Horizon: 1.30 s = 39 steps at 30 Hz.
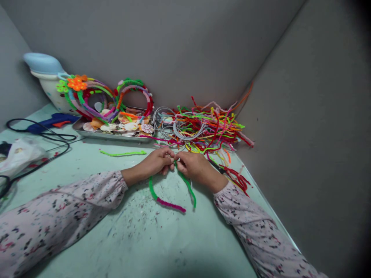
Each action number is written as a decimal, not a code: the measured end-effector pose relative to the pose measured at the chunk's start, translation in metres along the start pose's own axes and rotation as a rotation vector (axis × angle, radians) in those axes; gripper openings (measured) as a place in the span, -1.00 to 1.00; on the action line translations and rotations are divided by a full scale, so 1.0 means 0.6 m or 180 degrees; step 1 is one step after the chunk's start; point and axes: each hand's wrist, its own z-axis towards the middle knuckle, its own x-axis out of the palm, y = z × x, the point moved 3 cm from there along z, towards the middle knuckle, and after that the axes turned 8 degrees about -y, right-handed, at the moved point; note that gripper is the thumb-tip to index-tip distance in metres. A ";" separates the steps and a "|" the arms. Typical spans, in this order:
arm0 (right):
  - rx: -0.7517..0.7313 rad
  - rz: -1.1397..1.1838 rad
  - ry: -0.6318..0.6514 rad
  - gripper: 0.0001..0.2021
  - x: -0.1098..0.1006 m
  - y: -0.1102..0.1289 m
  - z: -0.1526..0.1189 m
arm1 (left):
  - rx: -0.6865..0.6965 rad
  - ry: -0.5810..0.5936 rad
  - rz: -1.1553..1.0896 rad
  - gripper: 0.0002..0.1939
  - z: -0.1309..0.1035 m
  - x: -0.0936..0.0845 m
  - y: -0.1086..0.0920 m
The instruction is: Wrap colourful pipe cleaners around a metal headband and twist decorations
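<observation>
My left hand (158,161) and my right hand (193,166) meet fingertip to fingertip over the table, both pinched on a green pipe cleaner (189,189). One green end hangs below my right hand. Below the left hand another green length curves down and turns into a magenta fuzzy section (171,205). The spot where the fingers grip is mostly hidden by them. A loose lime-green pipe cleaner (123,153) lies on the table left of my left hand.
Behind my hands a metal tray (113,136) holds seashells, with pipe-cleaner-wrapped hoops (95,104) on it. To its right spreads a heap of coloured pipe cleaners (214,127) with a grey wire coil (189,133). A blue glue gun (48,122), black cord (65,146) and plastic bag (24,154) lie left.
</observation>
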 end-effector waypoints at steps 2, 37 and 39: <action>0.0010 0.0155 0.0030 -0.84 -0.001 -0.002 -0.001 | 0.0019 0.0018 0.0001 -0.87 0.000 0.001 0.000; 0.1824 0.3158 0.0495 -0.77 0.006 -0.058 -0.002 | -0.0145 0.0085 -0.0424 -0.83 -0.001 -0.002 -0.001; 0.1883 0.3209 0.0518 -0.74 0.009 -0.065 -0.005 | -0.0153 0.0061 -0.0485 -0.83 0.001 -0.002 0.001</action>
